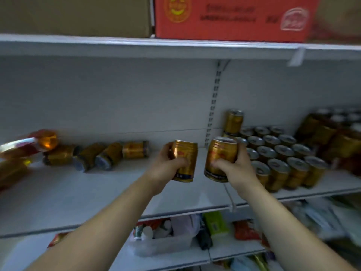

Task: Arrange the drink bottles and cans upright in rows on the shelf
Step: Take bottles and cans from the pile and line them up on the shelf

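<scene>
The left hand [166,167] is wrapping its grip around a short gold metal drink can [185,161], holding it above the white metal shelf [117,192], while the right hand [236,169] is clasping a second gold can [220,159] tilted just beside it. Upright gold cans in rows [281,155] are standing to the right, and toppled gold cans [101,155] are lying to the left.
</scene>
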A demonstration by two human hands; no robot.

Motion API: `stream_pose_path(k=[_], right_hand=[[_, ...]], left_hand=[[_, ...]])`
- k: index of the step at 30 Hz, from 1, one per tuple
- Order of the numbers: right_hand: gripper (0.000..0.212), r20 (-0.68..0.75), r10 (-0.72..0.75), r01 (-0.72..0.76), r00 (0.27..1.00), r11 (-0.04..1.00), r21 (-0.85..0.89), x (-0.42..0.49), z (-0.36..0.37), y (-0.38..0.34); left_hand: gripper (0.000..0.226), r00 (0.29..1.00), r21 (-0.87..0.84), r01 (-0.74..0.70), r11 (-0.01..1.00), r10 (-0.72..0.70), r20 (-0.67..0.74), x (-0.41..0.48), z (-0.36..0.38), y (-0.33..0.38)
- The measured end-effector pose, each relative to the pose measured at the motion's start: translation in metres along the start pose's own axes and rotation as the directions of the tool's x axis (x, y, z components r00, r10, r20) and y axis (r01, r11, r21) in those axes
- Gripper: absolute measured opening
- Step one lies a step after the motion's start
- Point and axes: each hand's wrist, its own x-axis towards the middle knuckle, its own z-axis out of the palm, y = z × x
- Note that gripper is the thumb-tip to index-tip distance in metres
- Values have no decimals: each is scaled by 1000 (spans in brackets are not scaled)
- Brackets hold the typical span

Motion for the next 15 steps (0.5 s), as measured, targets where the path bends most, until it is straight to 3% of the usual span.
stream_pose_path(k=[3, 7, 10, 15], right_hand=[[57, -156, 18, -14, 988, 1000, 22, -8, -40, -4], [45, -323, -45, 20, 945, 997, -80, -17, -83, -8], [46, -346, -72, 39, 935, 994, -101, -17, -110, -8], [58, -307, -83, 36, 948, 987, -155, 2, -156, -3]], left_hand=[[41, 993, 88, -42, 995, 32, 110, 11, 38, 5], [32, 974, 52, -114, 992, 101, 204, 19, 87, 10], [32, 961, 45, -144, 989, 129, 245, 23, 116, 13], [54, 963, 144, -173, 974, 137, 231, 38, 161, 21]])
